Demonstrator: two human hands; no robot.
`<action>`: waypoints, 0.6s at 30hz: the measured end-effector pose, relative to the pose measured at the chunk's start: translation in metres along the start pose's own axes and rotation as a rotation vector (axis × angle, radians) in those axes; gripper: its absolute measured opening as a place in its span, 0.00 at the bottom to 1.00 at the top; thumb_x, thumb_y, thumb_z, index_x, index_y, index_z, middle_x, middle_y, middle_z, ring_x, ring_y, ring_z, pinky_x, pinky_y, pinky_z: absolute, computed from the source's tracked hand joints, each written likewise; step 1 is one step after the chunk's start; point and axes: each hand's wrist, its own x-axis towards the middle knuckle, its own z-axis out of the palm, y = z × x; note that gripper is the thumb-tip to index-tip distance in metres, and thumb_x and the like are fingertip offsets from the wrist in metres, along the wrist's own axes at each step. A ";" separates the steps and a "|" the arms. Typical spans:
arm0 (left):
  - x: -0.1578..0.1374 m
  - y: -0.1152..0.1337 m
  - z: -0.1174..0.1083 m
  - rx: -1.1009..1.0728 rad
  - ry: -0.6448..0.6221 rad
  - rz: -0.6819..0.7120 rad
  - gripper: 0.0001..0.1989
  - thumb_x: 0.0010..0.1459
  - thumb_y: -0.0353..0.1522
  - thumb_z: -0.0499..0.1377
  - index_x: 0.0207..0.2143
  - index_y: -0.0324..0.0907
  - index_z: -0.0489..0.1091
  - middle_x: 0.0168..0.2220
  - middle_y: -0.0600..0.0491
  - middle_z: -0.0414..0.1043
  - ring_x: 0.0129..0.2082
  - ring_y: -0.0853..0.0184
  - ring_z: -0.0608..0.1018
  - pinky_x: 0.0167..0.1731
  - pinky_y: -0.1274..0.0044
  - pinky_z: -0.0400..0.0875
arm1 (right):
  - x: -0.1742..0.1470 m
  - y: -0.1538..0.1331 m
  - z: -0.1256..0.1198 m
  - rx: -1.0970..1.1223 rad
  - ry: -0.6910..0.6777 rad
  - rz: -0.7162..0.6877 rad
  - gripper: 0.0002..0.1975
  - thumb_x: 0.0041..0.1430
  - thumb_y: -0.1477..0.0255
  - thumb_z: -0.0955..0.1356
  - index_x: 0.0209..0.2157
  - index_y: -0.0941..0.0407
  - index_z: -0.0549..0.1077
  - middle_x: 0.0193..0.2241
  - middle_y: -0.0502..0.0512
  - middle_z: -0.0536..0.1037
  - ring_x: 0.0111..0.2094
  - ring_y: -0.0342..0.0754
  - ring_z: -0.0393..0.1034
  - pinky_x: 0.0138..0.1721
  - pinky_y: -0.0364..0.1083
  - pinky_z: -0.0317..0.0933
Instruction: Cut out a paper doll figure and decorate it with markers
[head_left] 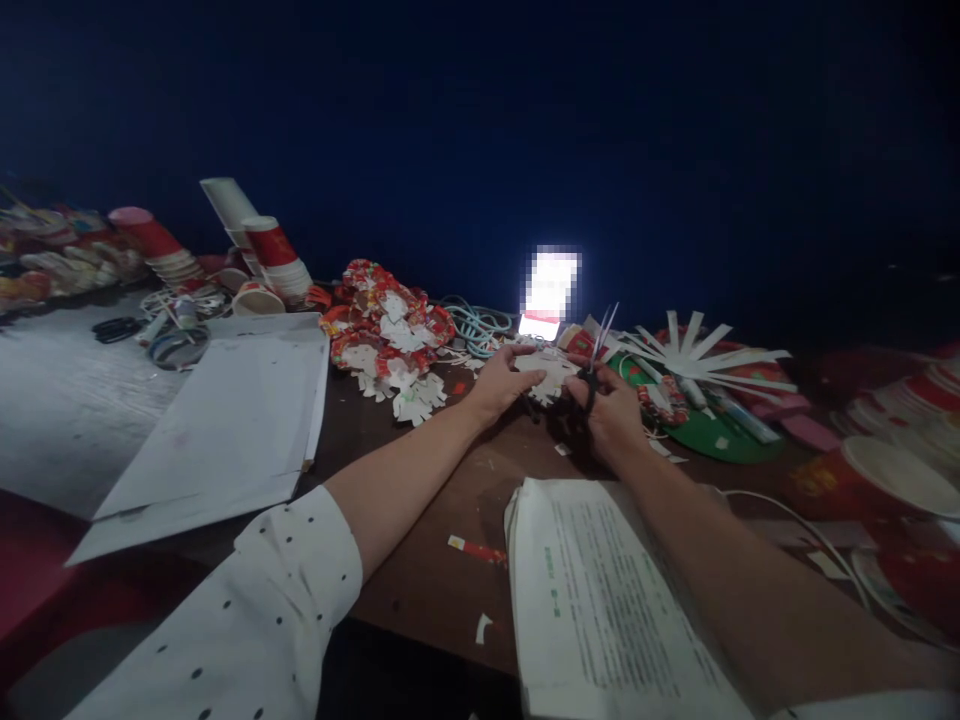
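Note:
My left hand (501, 385) pinches the left side of a white paper piece (546, 372) with a notched lower edge. My right hand (613, 412) grips a pair of scissors (601, 338) by the dark handles, close to the paper's right side. The scissor blades point up and slightly apart, away from the paper. To the left of my hands lies a heap of red and white paper cutouts (394, 340) with fringed edges. A bright phone-like screen (551, 290) stands just behind the paper.
Stacked paper cups (271, 250) lean at the back left, behind white sheets (225, 410). An open book (600, 590) lies at the front. At right are a white strip fan (697, 350), a green disc (720, 440) and a large cup (892, 475). Paper scraps (480, 550) litter the brown table.

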 end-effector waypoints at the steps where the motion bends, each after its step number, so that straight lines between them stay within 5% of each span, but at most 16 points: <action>1: 0.001 0.000 0.000 -0.022 0.031 0.000 0.24 0.43 0.28 0.66 0.45 0.36 0.67 0.32 0.52 0.74 0.30 0.69 0.75 0.37 0.74 0.71 | -0.001 0.000 0.001 -0.007 -0.012 0.007 0.24 0.40 0.67 0.75 0.43 0.54 0.76 0.28 0.47 0.76 0.29 0.43 0.70 0.28 0.42 0.63; 6: -0.001 0.004 0.005 -0.172 0.115 -0.017 0.23 0.45 0.29 0.67 0.45 0.36 0.65 0.33 0.51 0.75 0.31 0.70 0.76 0.35 0.76 0.71 | -0.004 -0.004 0.007 0.051 -0.033 0.061 0.24 0.40 0.68 0.75 0.44 0.54 0.75 0.29 0.48 0.77 0.30 0.45 0.72 0.30 0.43 0.65; 12: -0.008 -0.002 0.012 -0.100 -0.096 -0.085 0.18 0.43 0.34 0.69 0.37 0.35 0.72 0.32 0.51 0.76 0.29 0.72 0.74 0.31 0.80 0.67 | -0.005 -0.002 0.008 0.122 0.021 0.048 0.23 0.40 0.67 0.75 0.42 0.53 0.75 0.28 0.47 0.77 0.30 0.45 0.73 0.28 0.42 0.65; 18: -0.004 -0.008 0.007 -0.125 -0.020 -0.074 0.14 0.44 0.34 0.67 0.32 0.35 0.73 0.27 0.54 0.74 0.25 0.74 0.73 0.29 0.80 0.66 | -0.005 0.002 0.007 0.151 -0.011 0.094 0.25 0.40 0.67 0.76 0.44 0.52 0.74 0.28 0.48 0.77 0.28 0.45 0.73 0.28 0.43 0.65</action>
